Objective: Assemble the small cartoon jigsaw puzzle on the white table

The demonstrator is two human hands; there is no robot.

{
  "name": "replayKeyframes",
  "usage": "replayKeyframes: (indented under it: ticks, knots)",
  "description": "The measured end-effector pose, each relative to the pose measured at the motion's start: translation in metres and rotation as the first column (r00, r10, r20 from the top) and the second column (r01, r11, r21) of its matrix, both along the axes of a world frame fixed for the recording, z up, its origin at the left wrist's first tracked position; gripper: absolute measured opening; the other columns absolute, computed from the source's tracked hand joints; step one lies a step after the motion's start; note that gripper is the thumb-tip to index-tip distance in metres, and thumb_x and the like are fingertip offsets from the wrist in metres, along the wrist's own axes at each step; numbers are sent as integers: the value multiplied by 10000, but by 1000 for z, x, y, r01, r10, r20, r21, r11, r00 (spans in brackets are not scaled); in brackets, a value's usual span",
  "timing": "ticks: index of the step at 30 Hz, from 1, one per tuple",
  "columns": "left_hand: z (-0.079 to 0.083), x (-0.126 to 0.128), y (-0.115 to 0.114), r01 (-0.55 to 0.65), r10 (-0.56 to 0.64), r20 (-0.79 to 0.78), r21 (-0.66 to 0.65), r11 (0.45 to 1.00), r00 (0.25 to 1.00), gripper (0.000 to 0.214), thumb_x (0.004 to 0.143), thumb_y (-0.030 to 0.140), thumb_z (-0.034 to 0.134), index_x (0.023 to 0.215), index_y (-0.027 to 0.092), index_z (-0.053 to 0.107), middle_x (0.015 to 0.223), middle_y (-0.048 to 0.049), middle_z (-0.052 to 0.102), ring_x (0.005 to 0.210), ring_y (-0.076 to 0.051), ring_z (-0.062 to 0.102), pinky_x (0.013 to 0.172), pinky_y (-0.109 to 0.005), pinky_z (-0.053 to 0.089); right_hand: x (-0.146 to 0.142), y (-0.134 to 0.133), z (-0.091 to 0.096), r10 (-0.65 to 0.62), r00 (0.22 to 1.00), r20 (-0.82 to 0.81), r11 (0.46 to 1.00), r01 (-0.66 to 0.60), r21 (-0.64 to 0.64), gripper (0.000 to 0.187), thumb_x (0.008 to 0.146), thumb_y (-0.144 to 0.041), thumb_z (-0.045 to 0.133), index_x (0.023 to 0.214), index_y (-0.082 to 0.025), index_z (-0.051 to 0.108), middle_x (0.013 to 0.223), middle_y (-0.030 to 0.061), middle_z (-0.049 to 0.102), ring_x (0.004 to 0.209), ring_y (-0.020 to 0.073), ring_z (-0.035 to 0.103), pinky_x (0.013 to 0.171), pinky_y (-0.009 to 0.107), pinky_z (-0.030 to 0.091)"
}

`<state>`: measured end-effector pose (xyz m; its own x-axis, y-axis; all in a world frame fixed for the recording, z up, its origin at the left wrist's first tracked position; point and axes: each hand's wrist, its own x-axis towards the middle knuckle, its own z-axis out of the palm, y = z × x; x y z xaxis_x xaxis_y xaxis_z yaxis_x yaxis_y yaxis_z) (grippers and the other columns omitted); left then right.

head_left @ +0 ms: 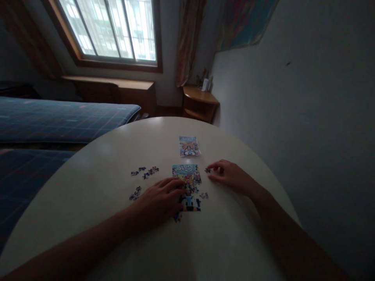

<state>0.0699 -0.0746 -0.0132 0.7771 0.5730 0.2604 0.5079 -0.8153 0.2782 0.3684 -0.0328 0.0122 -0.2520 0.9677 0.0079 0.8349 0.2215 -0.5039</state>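
A partly assembled colourful jigsaw puzzle [187,183] lies on a round white table [117,156]. My left hand [159,199] rests flat on the table with its fingers stretched onto the puzzle's left edge. My right hand [230,175] sits just right of the puzzle, its fingers pinched on a small puzzle piece [208,170]. Loose pieces [145,171] lie scattered to the left, with more loose pieces [135,193] nearer me, one loose piece [204,195] at the puzzle's right edge and another loose piece [177,217] below it.
A small reference picture card [189,146] lies beyond the puzzle. A bed with a blue checked cover [58,121] stands on the left. A wooden corner shelf [200,102] and a window [111,29] are at the back. A grey wall [293,97] runs close on the right.
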Motion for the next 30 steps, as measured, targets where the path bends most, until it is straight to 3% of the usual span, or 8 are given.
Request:
replayKeyframes:
  ticks: [12, 16, 22, 30]
  knots:
    - [3, 1, -2, 3, -3, 28, 15, 1000, 1000, 355, 921, 198, 590, 1270, 239, 545, 1384, -71, 555, 1303, -256, 488, 1091, -464, 446, -5, 4, -2, -65, 998, -12, 998, 64, -22, 196, 787, -316, 698, 917, -173, 731, 834, 58, 667, 693, 158, 579, 633, 273, 420]
    - [0, 1, -2, -13, 13, 28, 24, 1000, 1000, 357, 919, 202, 588, 1271, 240, 543, 1392, -73, 549, 1309, -264, 481, 1083, -475, 450, -7, 2, -1, -33, 990, -139, 998, 25, -62, 182, 812, -329, 680, 885, -164, 701, 757, 39, 678, 653, 146, 586, 605, 260, 423]
    - [-2, 0, -2, -19, 18, 32, 21, 1000, 999, 359, 927, 212, 571, 1284, 243, 544, 1391, -74, 551, 1304, -254, 487, 1090, -470, 439, -17, -7, 5, 110, 966, -236, 991, -126, -55, 226, 874, -305, 617, 1043, -209, 732, 828, 23, 701, 739, 146, 611, 684, 270, 447]
    - [0, 1, -2, -24, 24, 22, 11, 1000, 999, 352, 919, 205, 581, 1269, 238, 552, 1385, -68, 558, 1297, -258, 491, 1086, -472, 444, -26, -10, 11, 37, 958, -284, 987, -80, -142, 171, 833, -323, 674, 882, -172, 737, 844, 47, 751, 757, 164, 660, 695, 282, 478]
